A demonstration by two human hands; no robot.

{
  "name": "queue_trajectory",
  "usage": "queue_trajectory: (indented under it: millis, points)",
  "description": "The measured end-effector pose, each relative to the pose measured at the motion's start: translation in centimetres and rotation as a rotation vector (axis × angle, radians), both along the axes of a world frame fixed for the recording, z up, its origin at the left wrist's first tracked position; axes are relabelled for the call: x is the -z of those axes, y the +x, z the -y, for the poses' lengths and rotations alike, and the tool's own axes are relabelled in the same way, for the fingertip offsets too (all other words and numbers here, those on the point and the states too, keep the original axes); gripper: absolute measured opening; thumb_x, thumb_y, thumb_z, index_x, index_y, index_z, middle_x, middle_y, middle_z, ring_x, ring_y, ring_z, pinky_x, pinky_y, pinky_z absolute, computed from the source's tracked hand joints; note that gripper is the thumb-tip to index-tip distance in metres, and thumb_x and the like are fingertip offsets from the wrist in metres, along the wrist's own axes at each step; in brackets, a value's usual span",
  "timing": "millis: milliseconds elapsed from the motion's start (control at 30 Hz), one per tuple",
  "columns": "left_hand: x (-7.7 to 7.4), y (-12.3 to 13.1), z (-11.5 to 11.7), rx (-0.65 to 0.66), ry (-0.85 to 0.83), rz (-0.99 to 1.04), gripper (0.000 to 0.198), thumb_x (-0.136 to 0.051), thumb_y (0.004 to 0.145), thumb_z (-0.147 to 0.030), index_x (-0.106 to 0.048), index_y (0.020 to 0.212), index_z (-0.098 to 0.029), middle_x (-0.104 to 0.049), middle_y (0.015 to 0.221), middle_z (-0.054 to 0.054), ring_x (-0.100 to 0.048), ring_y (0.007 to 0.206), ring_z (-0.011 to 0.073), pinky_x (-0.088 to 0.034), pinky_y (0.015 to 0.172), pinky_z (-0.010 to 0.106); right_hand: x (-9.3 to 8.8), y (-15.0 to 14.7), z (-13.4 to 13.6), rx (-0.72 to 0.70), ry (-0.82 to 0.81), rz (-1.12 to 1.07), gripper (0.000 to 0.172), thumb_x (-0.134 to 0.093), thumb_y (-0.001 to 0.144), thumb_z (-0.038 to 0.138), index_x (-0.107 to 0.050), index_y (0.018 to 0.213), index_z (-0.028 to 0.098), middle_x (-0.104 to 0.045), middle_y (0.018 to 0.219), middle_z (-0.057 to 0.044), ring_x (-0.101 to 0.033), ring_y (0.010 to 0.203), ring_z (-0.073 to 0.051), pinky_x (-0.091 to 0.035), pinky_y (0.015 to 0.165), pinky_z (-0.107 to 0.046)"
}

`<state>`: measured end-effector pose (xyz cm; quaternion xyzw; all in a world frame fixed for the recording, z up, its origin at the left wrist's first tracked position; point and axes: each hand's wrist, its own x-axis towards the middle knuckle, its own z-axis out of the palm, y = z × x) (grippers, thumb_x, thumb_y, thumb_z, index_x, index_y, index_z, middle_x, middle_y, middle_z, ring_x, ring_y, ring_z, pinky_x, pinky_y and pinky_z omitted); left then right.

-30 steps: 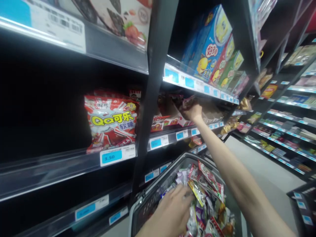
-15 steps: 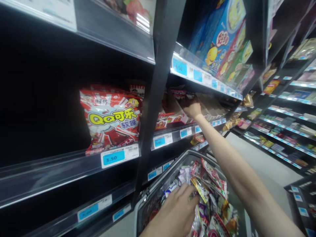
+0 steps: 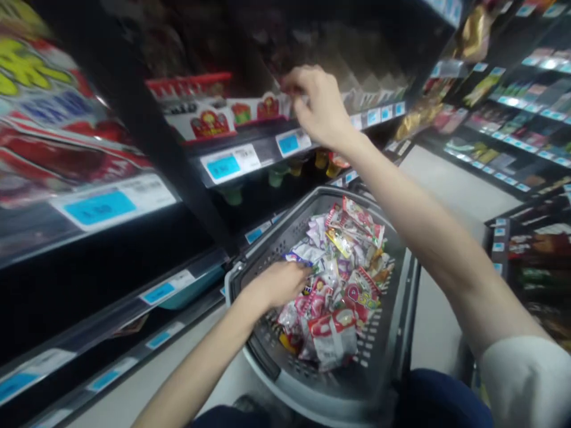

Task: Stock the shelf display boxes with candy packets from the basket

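My right hand (image 3: 319,106) is raised at the front of a dark shelf, level with a red-and-white display box (image 3: 209,116). Its fingertips are pinched together on something small that I cannot make out. My left hand (image 3: 279,283) reaches down into a grey plastic basket (image 3: 392,333) heaped with several small colourful snack packets (image 3: 339,285). Its fingers are curled among the packets at the pile's left side, and what they grip is hidden.
Blue-and-white price tags (image 3: 229,163) line the shelf edges. A big red snack bag (image 3: 49,125) fills the upper left, blurred. More stocked shelves (image 3: 504,125) run along the right across a pale floor aisle (image 3: 439,184). Small cups (image 3: 330,163) sit on the shelf under my right hand.
The view has dropped and swung left, so the basket now sits mid-frame. My right hand has come out of the shelf to its front edge. My left hand stays in the packets.
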<state>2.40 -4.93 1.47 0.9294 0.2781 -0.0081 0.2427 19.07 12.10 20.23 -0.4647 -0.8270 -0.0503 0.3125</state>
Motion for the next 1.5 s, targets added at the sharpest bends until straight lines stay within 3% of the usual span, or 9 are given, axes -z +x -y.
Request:
queue_trajectory:
  millis: [133, 267, 433, 567, 700, 900, 1100, 1233, 1500]
  points:
    - [0.7, -0.5, -0.1, -0.068, -0.122, -0.236, 0.034, -0.046, 0.100, -0.036, -0.065, 0.124, -0.022, -0.076, 0.112, 0.012, -0.073, 0.100, 0.0263, -0.056, 0.088, 0.038, 6.9, 2.3, 7.3, -0.220, -0.053, 0.210, 0.030, -0.040, 0.095, 0.012, -0.065, 0.111, 0.017, -0.066, 0.118, -0.009, -0.053, 0.120, -0.027, -0.039, 0.104, -0.045]
    - [0.5, -0.5, -0.2, -0.096, -0.151, -0.386, 0.038, -0.045, 0.100, -0.040, -0.063, 0.129, -0.023, -0.076, 0.114, 0.012, -0.073, 0.101, 0.0267, -0.055, 0.085, 0.035, 14.6, 4.6, 11.8, -0.365, -0.450, 0.463, 0.031, -0.045, 0.092, 0.009, -0.072, 0.106, 0.015, -0.071, 0.104, -0.011, -0.062, 0.098, -0.024, -0.044, 0.083, -0.038]
    - [0.3, -0.4, -0.4, -0.114, -0.207, -0.433, 0.042, -0.040, 0.101, -0.044, -0.062, 0.131, -0.023, -0.075, 0.117, 0.010, -0.071, 0.103, 0.0257, -0.053, 0.088, 0.034, 19.6, 5.9, 13.8, -0.385, -0.714, 0.535, 0.033, -0.047, 0.095, 0.017, -0.075, 0.112, 0.020, -0.075, 0.100, -0.011, -0.067, 0.084, -0.023, -0.045, 0.073, -0.037]
    - [0.5, -0.7, -0.6, -0.134, -0.230, -0.424, 0.045, -0.038, 0.102, -0.045, -0.058, 0.136, -0.024, -0.075, 0.120, 0.009, -0.071, 0.107, 0.0249, -0.052, 0.093, 0.035, 20.2, 6.1, 14.4, -0.409, -0.824, 0.457, 0.039, -0.050, 0.093, 0.017, -0.072, 0.125, 0.023, -0.075, 0.107, -0.012, -0.069, 0.090, -0.025, -0.049, 0.076, -0.038]
    - [0.6, -1.0, -1.1, -0.151, -0.205, -0.400, 0.046, -0.037, 0.104, -0.044, -0.053, 0.142, -0.024, -0.068, 0.137, 0.008, -0.065, 0.123, 0.0240, -0.049, 0.103, 0.034, 20.1, 6.4, 14.5, -0.432, -0.845, 0.435, 0.038, -0.052, 0.091, 0.013, -0.076, 0.119, 0.022, -0.069, 0.126, -0.013, -0.066, 0.113, -0.031, -0.053, 0.093, -0.045]
    - [0.9, -1.2, -1.1, -0.155, -0.167, -0.378, 0.052, -0.040, 0.104, -0.041, -0.047, 0.148, -0.015, -0.045, 0.159, 0.014, -0.046, 0.146, 0.0267, -0.036, 0.121, 0.040, 22.3, 5.9, 15.2, -0.465, -0.821, 0.474, 0.038, -0.068, 0.081, 0.016, -0.078, 0.118, 0.021, -0.034, 0.166, -0.009, -0.033, 0.151, -0.042, -0.035, 0.120, -0.057]
    - [1.0, -1.0, -0.8, -0.136, -0.171, -0.384, 0.053, -0.041, 0.104, -0.042, -0.045, 0.151, -0.016, -0.040, 0.162, 0.016, -0.042, 0.149, 0.0268, -0.035, 0.123, 0.043, 23.4, 5.7, 15.1, -0.391, -0.867, 0.501, 0.054, -0.061, 0.087, 0.019, -0.062, 0.140, 0.008, -0.045, 0.158, -0.017, -0.042, 0.147, -0.034, -0.038, 0.121, -0.045]
    - [0.7, -0.8, -0.4, -0.157, -0.171, -0.437, 0.056, -0.043, 0.103, -0.041, -0.043, 0.153, -0.015, -0.034, 0.164, 0.018, -0.039, 0.151, 0.0306, -0.035, 0.122, 0.045, 22.1, 6.8, 14.0, -0.338, -0.815, 0.317, 0.055, -0.054, 0.092, 0.018, -0.053, 0.146, 0.005, -0.053, 0.152, -0.020, -0.052, 0.141, -0.031, -0.040, 0.120, -0.043]
    - [0.9, -0.7, 0.1, -0.216, -0.107, -0.411, 0.064, -0.042, 0.103, -0.044, -0.026, 0.162, -0.021, -0.017, 0.170, 0.018, -0.029, 0.155, 0.0359, -0.032, 0.123, 0.049, 19.7, 7.4, 13.4, -0.198, -0.768, -0.332, 0.038, -0.056, 0.091, 0.020, -0.066, 0.128, 0.017, -0.064, 0.141, -0.012, -0.066, 0.121, -0.027, -0.051, 0.108, -0.049]
